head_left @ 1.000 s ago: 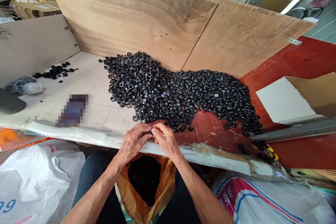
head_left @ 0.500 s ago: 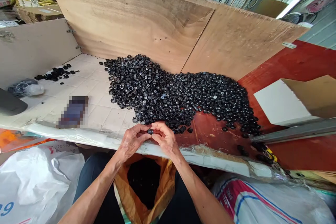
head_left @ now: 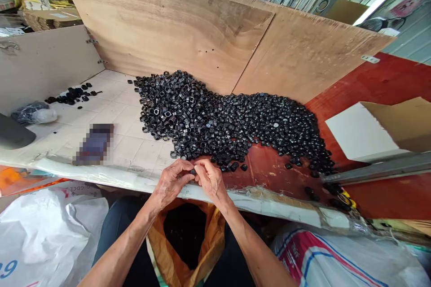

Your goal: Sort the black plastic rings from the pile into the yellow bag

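My left hand (head_left: 172, 181) pinches a small black plastic part (head_left: 192, 172) between thumb and fingers, just above the table's front edge. Close against it, my right hand (head_left: 211, 181) has its fingers closed on the same part, which is mostly hidden by the fingertips. Beyond my hands spreads a big heap of small black parts: hollow rings (head_left: 178, 116) on the left and rounder cap-like pieces (head_left: 272, 116) on the right. Between my knees, below the hands, an orange-brown sack (head_left: 215, 228) hangs open with dark contents.
A wooden board (head_left: 168, 27) closes off the back. On the left lie a blurred phone-like object (head_left: 94, 143), a plastic bag (head_left: 35, 113) and loose black bits (head_left: 72, 95). An open cardboard box (head_left: 370, 130) and a metal bar (head_left: 377, 168) are at right. White sacks (head_left: 50, 233) flank my legs.
My right fingers have turned and closed further over the small part, which shows less now. My left hand has barely moved.
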Demonstrator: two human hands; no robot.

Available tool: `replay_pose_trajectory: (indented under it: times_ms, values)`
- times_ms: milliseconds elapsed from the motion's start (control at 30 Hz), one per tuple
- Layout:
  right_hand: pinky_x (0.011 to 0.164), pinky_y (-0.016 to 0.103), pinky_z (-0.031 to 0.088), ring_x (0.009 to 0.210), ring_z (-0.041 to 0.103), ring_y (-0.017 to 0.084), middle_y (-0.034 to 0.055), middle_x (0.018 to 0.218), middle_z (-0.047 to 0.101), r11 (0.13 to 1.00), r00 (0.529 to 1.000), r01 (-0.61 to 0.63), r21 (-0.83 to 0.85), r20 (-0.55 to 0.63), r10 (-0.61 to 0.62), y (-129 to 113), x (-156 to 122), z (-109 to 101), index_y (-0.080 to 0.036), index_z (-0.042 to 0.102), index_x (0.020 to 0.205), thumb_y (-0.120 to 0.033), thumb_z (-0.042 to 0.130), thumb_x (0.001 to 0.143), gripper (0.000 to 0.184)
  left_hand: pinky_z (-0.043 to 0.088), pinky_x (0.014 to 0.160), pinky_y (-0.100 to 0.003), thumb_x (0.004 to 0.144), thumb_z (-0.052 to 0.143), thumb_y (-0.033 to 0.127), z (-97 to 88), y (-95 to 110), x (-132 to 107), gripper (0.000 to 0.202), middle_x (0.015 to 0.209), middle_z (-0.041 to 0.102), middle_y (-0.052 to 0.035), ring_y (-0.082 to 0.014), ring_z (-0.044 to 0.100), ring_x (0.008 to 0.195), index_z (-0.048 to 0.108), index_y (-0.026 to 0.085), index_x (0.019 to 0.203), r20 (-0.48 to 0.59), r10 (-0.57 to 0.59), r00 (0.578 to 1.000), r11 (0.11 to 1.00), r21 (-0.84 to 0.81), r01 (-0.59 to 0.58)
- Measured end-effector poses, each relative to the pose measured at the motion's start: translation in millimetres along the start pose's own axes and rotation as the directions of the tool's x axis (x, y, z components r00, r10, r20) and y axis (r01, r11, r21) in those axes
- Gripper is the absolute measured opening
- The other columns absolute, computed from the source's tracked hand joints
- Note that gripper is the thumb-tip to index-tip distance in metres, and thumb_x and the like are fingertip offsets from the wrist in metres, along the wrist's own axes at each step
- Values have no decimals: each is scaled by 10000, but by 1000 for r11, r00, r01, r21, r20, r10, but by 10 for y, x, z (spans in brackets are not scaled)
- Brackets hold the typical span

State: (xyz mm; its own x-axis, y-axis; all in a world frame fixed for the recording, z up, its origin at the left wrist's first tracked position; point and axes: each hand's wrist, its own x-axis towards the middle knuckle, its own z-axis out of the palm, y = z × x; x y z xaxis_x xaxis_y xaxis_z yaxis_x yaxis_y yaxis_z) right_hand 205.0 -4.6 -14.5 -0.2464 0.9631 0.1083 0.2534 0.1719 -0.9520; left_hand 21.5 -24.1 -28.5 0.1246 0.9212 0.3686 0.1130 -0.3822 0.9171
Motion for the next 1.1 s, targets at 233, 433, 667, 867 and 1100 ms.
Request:
replay_pose_trajectory:
  times_ms: [233, 433, 667, 867, 1100]
  values:
    - [553, 232, 447, 525, 533, 124, -32, 608, 595, 999, 999, 37, -34, 37, -36, -4, -9, -14, -216, 635, 855, -429, 581, 984, 256, 602, 933, -350, 952, 752, 323, 7, -18, -17, 156, 1089, 714, -63, -199, 713, 1008, 720, 207, 1050, -49, -87, 995, 995, -53, 85]
    - [622, 254, 447, 596, 536, 143, -9, 639, 586, 976, 984, 131, -172, -95, -149, 20, -4, -9, -220, 622, 752, -489, 495, 1029, 406, 595, 919, -338, 951, 739, 308, -5, 20, -20, 147, 1110, 719, -72, -206, 713, 1024, 725, 208, 1059, -50, -122, 991, 990, -72, 119]
    - [607, 267, 436, 561, 514, 143, -16, 585, 544, 989, 991, 119, -92, -56, -124, -56, -1, -69, -217, 616, 655, -506, 518, 1016, 473, 589, 890, -314, 925, 753, 300, 9, 34, -23, 148, 1085, 730, -57, -192, 707, 979, 727, 206, 1037, -94, -183, 979, 981, -89, 174]
    - [609, 262, 414, 582, 505, 132, -28, 623, 565, 978, 986, 162, -134, -28, -167, -114, -7, -69, -205, 626, 688, -390, 637, 942, 314, 601, 888, -318, 934, 759, 344, -2, 25, -30, 188, 1100, 728, -64, -189, 714, 953, 726, 200, 1050, -61, -223, 973, 962, -175, 210]
    - [585, 255, 426, 562, 508, 133, -26, 613, 569, 981, 986, 147, -128, -60, -155, -126, -29, -63, -207, 635, 709, -390, 614, 960, 311, 602, 902, -324, 930, 770, 376, 5, 54, -31, 218, 1059, 717, -61, -185, 704, 951, 732, 190, 1035, -33, -219, 975, 956, -209, 207]
